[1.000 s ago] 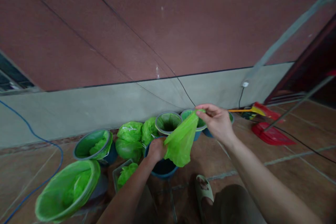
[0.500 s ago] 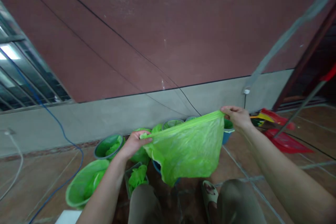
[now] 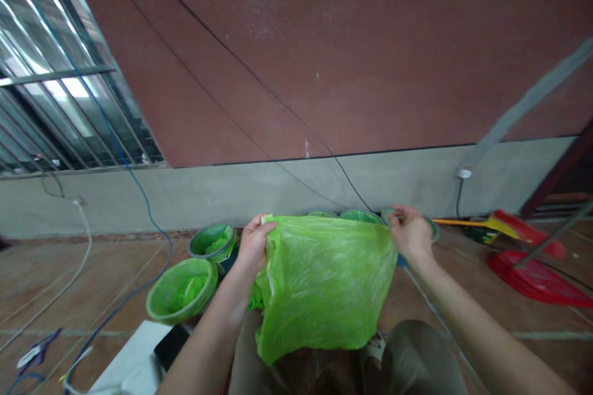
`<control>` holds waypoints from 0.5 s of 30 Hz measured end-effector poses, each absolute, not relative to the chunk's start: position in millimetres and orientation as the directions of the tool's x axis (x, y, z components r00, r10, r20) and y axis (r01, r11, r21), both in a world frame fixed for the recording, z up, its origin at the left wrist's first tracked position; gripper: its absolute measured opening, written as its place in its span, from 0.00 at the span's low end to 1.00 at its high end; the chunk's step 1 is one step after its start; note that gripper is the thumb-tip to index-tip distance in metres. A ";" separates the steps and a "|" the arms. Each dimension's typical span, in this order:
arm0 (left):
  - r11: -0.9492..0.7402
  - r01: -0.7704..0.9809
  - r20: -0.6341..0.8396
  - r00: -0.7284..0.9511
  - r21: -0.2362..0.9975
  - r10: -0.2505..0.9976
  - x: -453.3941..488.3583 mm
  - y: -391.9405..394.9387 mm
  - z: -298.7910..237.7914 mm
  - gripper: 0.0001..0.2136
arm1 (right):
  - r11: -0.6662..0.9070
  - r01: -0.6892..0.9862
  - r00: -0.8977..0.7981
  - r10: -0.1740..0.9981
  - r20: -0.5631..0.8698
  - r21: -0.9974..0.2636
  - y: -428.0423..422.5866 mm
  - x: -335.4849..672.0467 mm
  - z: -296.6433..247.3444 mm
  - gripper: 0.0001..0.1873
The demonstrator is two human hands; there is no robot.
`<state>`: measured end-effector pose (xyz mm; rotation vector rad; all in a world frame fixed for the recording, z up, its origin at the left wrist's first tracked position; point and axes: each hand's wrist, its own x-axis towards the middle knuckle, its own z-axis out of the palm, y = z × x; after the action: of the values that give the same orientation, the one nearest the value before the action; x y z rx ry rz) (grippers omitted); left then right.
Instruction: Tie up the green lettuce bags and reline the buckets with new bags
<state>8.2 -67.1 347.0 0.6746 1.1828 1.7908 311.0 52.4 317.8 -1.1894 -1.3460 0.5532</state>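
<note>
A thin green plastic bag is stretched out flat between my two hands, above my knees. My left hand is closed on its upper left corner. At the upper right corner, my right hand pinches the edge between thumb and fingers. The bag's lower edge hangs loose and hides part of the floor and my legs. Behind it, the rims of several bins show along the wall, among them a green-lined bin. To the left stand a light green bin and a darker bin, both with green plastic inside.
A red dustpan and a yellow-handled tool lie at the right. On the left, a blue cable and a white hose cross the tiled floor. A black object rests on a white surface at lower left.
The bag has come lower and closer to me, its top edge now nearly level. My hands have drawn nearer to each other, and the view has turned slightly left.
</note>
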 end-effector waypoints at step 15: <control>-0.050 -0.216 0.046 -0.022 0.975 0.999 66.4 -43.7 330.9 0.23 | 0.383 0.230 -0.273 0.908 0.318 -0.895 -13.5 202.2 282.3 0.07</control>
<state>66.4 -43.7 330.9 1.0729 1.0356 1.3525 202.2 -13.5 282.3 -1.0045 -1.7378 0.9401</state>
